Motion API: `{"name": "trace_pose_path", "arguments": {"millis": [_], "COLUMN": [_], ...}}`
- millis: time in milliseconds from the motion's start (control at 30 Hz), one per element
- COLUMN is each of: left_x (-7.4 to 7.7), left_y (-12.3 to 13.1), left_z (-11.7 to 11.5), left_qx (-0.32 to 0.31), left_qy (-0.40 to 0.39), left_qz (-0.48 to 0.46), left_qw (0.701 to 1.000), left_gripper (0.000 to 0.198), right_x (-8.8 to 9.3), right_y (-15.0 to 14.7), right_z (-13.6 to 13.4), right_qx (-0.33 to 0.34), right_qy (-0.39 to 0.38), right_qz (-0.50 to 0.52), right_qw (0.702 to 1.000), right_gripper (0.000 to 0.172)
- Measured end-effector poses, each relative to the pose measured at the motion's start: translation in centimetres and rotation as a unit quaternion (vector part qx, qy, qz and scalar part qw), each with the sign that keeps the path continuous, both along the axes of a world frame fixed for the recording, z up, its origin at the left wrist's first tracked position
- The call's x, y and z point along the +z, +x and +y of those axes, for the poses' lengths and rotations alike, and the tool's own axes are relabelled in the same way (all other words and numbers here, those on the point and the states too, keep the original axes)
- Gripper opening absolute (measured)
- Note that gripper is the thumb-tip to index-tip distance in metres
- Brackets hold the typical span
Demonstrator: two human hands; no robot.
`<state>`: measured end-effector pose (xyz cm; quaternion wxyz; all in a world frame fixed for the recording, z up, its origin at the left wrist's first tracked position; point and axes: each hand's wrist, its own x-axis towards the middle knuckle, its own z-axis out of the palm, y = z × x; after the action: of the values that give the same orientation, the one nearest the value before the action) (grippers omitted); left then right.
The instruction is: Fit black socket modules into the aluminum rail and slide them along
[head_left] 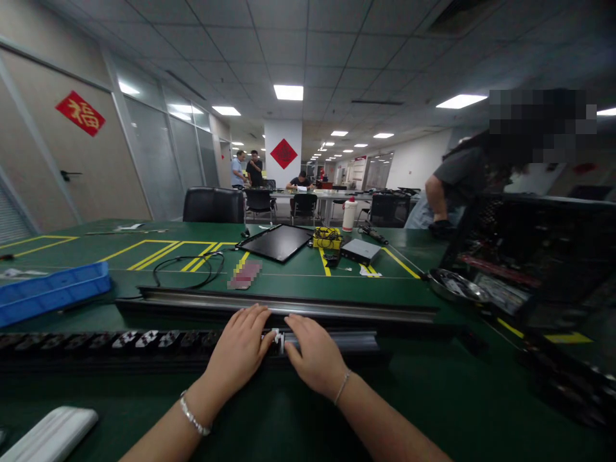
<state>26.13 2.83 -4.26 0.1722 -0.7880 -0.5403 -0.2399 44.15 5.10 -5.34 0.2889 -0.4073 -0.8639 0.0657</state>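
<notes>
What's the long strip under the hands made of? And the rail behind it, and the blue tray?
Long strip: its right part looks like smooth metal, greyish with a sheen; its black left part could be plastic, too dark to be sure.
Rail: probably metal, with bright streaks along it.
Blue tray: likely smooth plastic, coloured all over, with thin walls.

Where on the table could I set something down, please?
Bare green tabletop shows between the right forearm and the open black case, and between the left forearm and the flat white slab. It's crowded along the long black rails.
</notes>
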Motion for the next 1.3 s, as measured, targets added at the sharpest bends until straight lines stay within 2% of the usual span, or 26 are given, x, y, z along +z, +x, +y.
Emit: {"name": "trace_pose_path", "arguments": {"millis": [67,167,367,700,833,900,967,1133,1300], "left_x": [-0.7,-1.0,-0.4,-1.0,-1.0,-1.1,-1.3,-2.4,-3.1], "left_y": [-0.9,-0.9,-0.6,-0.3,-0.2,-0.1,-0.2,-0.8,-1.5], "left_z": [0.1,0.0,-0.3,-0.8,-0.9,-1.0,-1.1,-1.1,-0.5], "left_qx": [-0.014,-0.025,-0.035,-0.022,-0.014,-0.021,-0.029,-0.069,-0.091], "left_qy": [-0.021,-0.046,-0.052,-0.047,-0.048,-0.044,-0.035,0.039,0.107], "left_qz": [0.026,0.042,0.041,0.013,0.013,0.013,0.01,0.03,0.076], "left_qw": [0.999,0.998,0.997,0.999,0.999,0.999,0.999,0.996,0.987], "left_gripper": [0.027,0.029,0.033,0.028,0.019,0.017,0.017,0.027,0.029], "right_x": [-0.6,-0.8,-0.2,-0.1,-0.1,-0.3,-0.4,-1.0,-2.4], "right_y": [-2.1,-3.6,-3.6,-3.5,-3.3,-3.3,-3.2,-3.2,-3.3], "right_z": [-0.4,-0.8,-1.3,-1.8,-1.9,-2.0,-2.1,-2.1,-1.2], "right_qx": [0.004,-0.026,-0.045,-0.067,-0.064,-0.064,-0.069,-0.063,-0.048], "right_qy": [0.014,0.028,0.037,0.044,0.035,0.034,0.04,0.04,0.05], "right_qz": [-0.016,-0.032,-0.033,-0.066,-0.061,-0.048,-0.04,-0.018,0.015], "right_qw": [1.0,0.999,0.998,0.995,0.995,0.996,0.996,0.997,0.997], "right_gripper": [0.045,0.037,0.025,0.014,0.013,0.021,0.028,0.022,0.028]}}
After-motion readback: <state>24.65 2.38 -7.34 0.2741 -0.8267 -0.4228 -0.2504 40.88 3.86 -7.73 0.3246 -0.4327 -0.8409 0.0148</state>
